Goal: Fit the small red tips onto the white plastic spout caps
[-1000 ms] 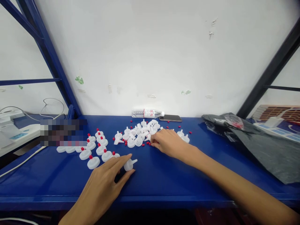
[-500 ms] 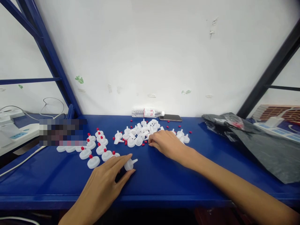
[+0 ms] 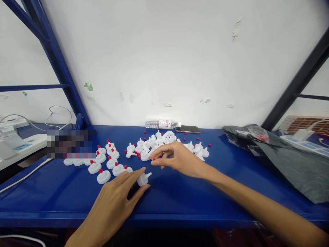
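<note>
My left hand [image 3: 117, 195] grips a white nozzle cap [image 3: 142, 180] between thumb and fingers, its bare spout pointing right. My right hand [image 3: 177, 158] is closed in a pinch with a small red tip cap [image 3: 154, 159] at its fingertips, just in front of the pile. That pile of loose white nozzle caps [image 3: 145, 155] lies mid-table, partly behind my right hand, with small red tip caps scattered around it. Left of my left hand stand several white nozzle caps [image 3: 104, 177] with red tips fitted, in rough rows.
A clear plastic bottle [image 3: 163, 123] lies against the wall beside a phone [image 3: 188, 129]. Black plastic bags [image 3: 277, 157] cover the right side of the blue table [image 3: 180, 202]. Power strips [image 3: 28, 144] and a white cable lie at the left. Blue posts rise at both sides.
My right hand has lifted from the pile and moved left, towards my left hand, with a red tip cap now at its fingertips. My left hand keeps its hold on the nozzle cap.
</note>
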`<state>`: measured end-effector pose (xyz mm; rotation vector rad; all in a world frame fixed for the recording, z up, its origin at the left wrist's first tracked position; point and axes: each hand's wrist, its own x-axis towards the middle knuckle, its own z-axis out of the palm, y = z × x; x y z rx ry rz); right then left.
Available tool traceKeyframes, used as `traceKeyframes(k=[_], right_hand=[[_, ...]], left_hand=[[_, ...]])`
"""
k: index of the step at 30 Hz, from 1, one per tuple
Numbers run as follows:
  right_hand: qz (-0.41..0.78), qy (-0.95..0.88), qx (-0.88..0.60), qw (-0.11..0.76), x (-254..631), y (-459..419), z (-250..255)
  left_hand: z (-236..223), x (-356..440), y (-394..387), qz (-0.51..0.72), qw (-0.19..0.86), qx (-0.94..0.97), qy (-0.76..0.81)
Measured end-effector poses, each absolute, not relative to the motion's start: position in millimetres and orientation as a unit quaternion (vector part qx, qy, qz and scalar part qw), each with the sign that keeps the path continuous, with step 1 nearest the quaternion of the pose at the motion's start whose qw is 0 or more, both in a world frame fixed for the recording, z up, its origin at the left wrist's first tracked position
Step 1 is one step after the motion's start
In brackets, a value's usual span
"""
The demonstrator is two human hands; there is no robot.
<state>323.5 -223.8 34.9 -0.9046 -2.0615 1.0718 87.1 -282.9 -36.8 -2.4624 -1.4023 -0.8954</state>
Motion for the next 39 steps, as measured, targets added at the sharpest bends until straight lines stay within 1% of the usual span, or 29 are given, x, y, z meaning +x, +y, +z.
traceKeyframes(k=[6,12,16,19,24,31,35,37,39], right_hand=[[0.479,-0.763,-0.299,0.313,310,-231,16],[0.597,-0.661,-0.291,0.349,304,-228,5],[0.628,-0.625,-0.289,0.364,304,-227,8],[0.627,-0.623,-0.284,0.371,304,-228,10],[0.633,-0.608,-0.285,0.385,304,-229,11],[0.572,-0.670,-0.291,0.374,303,-231,6],[0.561,-0.682,-0.288,0.371,302,-233,5],[0.527,-0.706,-0.301,0.365,303,-235,7],[0.456,-0.746,-0.324,0.361,304,-236,9]], left_hand=[[-38,84,-282,-0.288,0.080,-0.832,-0.467],[-40,82,-282,-0.299,0.053,-0.828,-0.471],[-36,83,-283,-0.319,0.026,-0.817,-0.480],[-34,83,-284,-0.327,0.008,-0.811,-0.484],[-34,83,-286,-0.330,0.007,-0.804,-0.494],[-36,83,-285,-0.323,0.016,-0.808,-0.493],[-36,83,-284,-0.317,0.034,-0.816,-0.483],[-35,84,-285,-0.311,0.044,-0.820,-0.479],[-33,86,-286,-0.308,0.048,-0.822,-0.476]])
